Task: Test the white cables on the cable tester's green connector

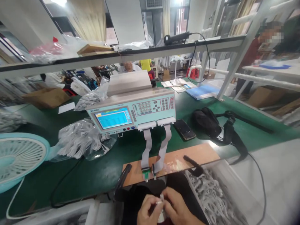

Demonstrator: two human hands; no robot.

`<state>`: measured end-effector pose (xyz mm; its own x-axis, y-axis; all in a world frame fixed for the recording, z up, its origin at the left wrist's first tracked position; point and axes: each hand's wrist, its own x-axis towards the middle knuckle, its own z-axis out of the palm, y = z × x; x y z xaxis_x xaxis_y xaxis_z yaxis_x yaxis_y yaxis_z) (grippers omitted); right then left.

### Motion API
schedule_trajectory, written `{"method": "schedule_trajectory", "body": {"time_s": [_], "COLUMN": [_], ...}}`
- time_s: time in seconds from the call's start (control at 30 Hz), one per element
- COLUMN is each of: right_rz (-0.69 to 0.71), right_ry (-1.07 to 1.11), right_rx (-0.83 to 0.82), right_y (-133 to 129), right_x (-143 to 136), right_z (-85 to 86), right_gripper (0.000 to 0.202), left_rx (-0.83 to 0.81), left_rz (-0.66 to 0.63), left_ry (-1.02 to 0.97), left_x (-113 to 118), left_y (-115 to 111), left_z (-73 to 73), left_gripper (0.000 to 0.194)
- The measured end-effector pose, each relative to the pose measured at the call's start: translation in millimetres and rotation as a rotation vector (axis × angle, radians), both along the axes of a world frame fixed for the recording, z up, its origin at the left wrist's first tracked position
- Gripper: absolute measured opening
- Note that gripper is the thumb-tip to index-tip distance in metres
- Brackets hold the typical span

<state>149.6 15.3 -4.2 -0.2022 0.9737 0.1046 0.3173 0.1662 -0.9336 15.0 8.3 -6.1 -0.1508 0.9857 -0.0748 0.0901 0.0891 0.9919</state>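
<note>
My left hand (pixel 148 210) and my right hand (pixel 176 207) meet low in the picture, near my lap. Both are closed, fingertips together, around a white cable (pixel 161 215); its ends are mostly hidden by the fingers. Just beyond them, a brown board (pixel 191 156) lies along the table edge. On it rest a small green circuit board (pixel 146 174) and a black connector (pixel 154 169), each joined by a grey ribbon cable (pixel 147 150) to the test instrument (pixel 131 111) with a lit blue screen.
A box of white cables (pixel 208 197) stands at right, a white bin (pixel 79 212) at lower left. On the green table are a blue fan (pixel 47 147), bagged cables (pixel 79 137), a phone (pixel 184 129) and a black bag (pixel 206 122). A shelf bar (pixel 98 56) crosses above; people are beyond.
</note>
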Motion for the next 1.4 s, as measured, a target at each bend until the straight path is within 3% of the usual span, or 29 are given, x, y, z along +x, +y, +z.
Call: {"method": "schedule_trajectory", "body": {"time_s": [0.13, 0.3, 0.5, 0.6, 0.8, 1.0, 1.2, 1.4], "right_rz": [-0.086, -0.097, -0.113, -0.136, -0.158, -0.244, -0.275, -0.230], "right_ry": [-0.031, 0.119, 0.300, 0.349, 0.408, 0.626, 0.670, 0.669], "right_rx": [0.122, -0.057, -0.205, -0.238, -0.269, -0.505, -0.520, -0.494], "right_y": [17.8, 33.3, 36.3, 35.4, 37.6, 41.2, 40.6, 39.6], "right_x": [-5.1, -15.1, -21.7, -21.6, -24.9, -33.6, -34.9, -33.1], "right_z": [18.1, 21.6, 15.3, 15.8, 21.8, 29.4, 31.2, 31.4], "right_gripper": [0.019, 0.022, 0.024, 0.025, 0.027, 0.035, 0.036, 0.035], "left_rx": [-0.106, -0.269, -0.442, -0.470, -0.404, -0.225, -0.198, -0.175], "left_rz": [0.022, 0.071, -0.081, -0.150, -0.083, -0.067, 0.068, 0.187], "left_ry": [-0.048, -0.332, -0.697, -0.808, -0.590, -0.290, -0.252, -0.308], "left_x": [-5.5, -8.3, -22.1, -30.6, -26.7, -21.5, -20.1, -10.9], "left_y": [11.9, 18.3, 18.2, 18.0, 20.8, 27.1, 32.4, 33.2], "left_z": [18.4, 24.3, 29.1, 28.1, 22.0, 11.7, 3.6, 6.4], "left_gripper": [0.030, 0.029, 0.022, 0.032, 0.025, 0.027, 0.027, 0.026]}}
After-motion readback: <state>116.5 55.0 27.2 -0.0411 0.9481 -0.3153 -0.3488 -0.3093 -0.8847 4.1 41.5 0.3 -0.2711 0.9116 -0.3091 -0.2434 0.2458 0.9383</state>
